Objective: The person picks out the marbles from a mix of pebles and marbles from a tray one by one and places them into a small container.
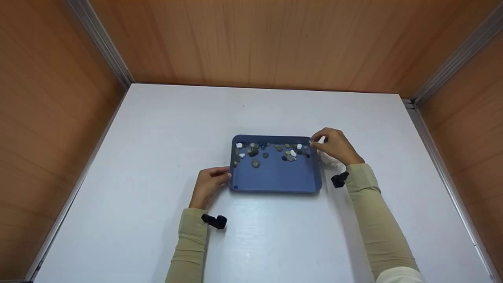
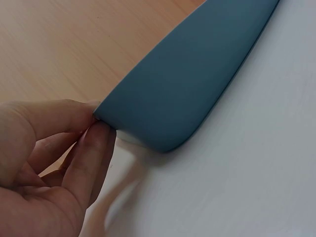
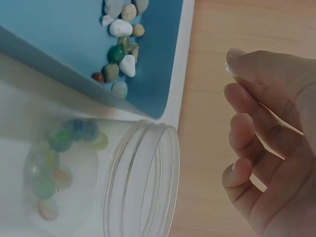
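Pebbles [image 1: 271,151] are the thing in hand here, and the right hand [image 1: 336,147] hovers over the far right corner of their blue tray [image 1: 275,177]. Its thumb and forefinger tips are drawn close together and the other fingers are curled beneath. A pale speck shows at the fingertips in the head view. The right wrist view does not settle whether that is a pebble or only a nail, so I cannot tell if anything is pinched.

Just below that hand, touching or almost touching the tray's right wall, a clear jar [image 3: 140,177] lies on its side on the white table [image 1: 157,137]. A small cluster of coloured stones [image 3: 54,163] already sits inside it.

The left hand [image 1: 208,184] pinches the tray's left rim between thumb and forefinger near the near-left corner. Its forearm lies along the table and appears to be steadying the tray.

Judging by the piles, the work looks to be at an early stage. Only a handful of stones is in the jar, while many more are strewn along the far edge of the tray, thickest at the far left and toward the far right. The near half of the tray floor is bare.
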A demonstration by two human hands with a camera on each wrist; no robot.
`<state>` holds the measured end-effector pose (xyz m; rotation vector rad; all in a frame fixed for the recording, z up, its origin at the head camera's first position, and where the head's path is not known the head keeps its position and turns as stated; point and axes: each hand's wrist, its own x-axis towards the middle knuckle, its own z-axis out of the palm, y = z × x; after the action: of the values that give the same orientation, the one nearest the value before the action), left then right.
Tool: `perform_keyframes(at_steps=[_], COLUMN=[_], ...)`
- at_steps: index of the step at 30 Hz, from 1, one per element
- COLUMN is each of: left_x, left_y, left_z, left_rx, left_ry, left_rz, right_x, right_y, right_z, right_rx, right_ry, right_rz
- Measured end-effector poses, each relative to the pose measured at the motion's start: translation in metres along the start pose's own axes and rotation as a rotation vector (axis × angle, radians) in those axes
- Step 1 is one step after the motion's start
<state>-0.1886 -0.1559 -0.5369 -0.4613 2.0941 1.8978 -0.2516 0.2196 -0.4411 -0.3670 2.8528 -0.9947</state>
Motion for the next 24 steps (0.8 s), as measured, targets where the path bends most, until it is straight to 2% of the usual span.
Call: perform_keyframes(at_steps=[15,24], left_x=[0.0,0.0], left_y=[0.001,0.0], left_z=[0.001,0.0], left_rx=[0.029,0.038], left_ry=[-0.004,0.008], left_rz=[0.01,-0.011], right_x=[-0.011,-0.017], right_y=[0.024,0.033], right_z=[-0.018,-0.027], right_rx=[-0.024,-0.023], right_ry=[0.032,0.038], right_rz=[0.039,0.056])
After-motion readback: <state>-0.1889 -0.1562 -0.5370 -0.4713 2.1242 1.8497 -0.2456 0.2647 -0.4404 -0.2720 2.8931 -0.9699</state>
